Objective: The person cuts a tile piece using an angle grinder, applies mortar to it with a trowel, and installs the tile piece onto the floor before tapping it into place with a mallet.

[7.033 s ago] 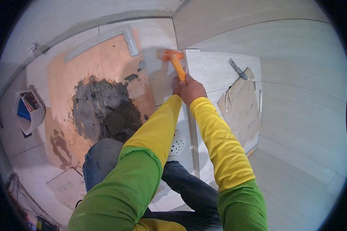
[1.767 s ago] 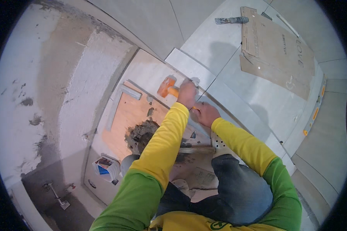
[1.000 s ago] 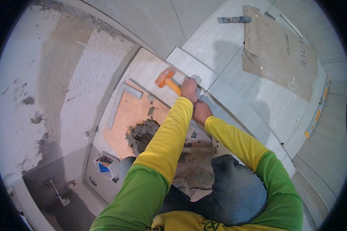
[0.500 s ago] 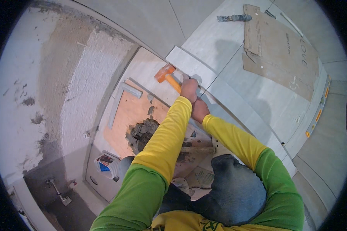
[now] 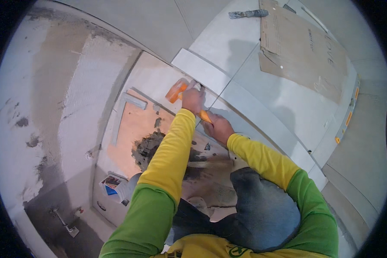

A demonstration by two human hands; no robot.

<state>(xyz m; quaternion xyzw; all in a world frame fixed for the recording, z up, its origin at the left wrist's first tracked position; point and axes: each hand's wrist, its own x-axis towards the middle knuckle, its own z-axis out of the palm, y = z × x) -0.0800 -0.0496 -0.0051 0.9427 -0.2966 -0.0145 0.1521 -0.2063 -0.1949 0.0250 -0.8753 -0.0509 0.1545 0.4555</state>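
Note:
An orange-headed mallet point(image 5: 176, 91) with a yellow-orange handle lies low over the narrow tiled strip. My right hand point(image 5: 220, 130) is closed around the lower end of its handle. Across the handle, close to the mallet head, is my left hand point(image 5: 192, 99), its fingers curled at the joint beside the raised tile strip point(image 5: 201, 66). A small whitish thing shows at the left fingertips, too small to name. Part of the handle is hidden beneath the left hand. Next to the hands, a long pale tile strip point(image 5: 258, 107) runs along the larger floor tiles.
A pile of grey mortar point(image 5: 147, 148) sits on an orange-tan board point(image 5: 131, 129), with a grey bar point(image 5: 135, 102) nearby. Torn cardboard point(image 5: 305, 51), a putty knife point(image 5: 248, 14) and a spirit level point(image 5: 348, 109) lie on the tiles. A white bucket point(image 5: 115, 185) stands at left.
The whole view has shifted slightly. My hands have moved apart, baring some handle between them. The left hand is nearer the mallet head, which has come a little toward me.

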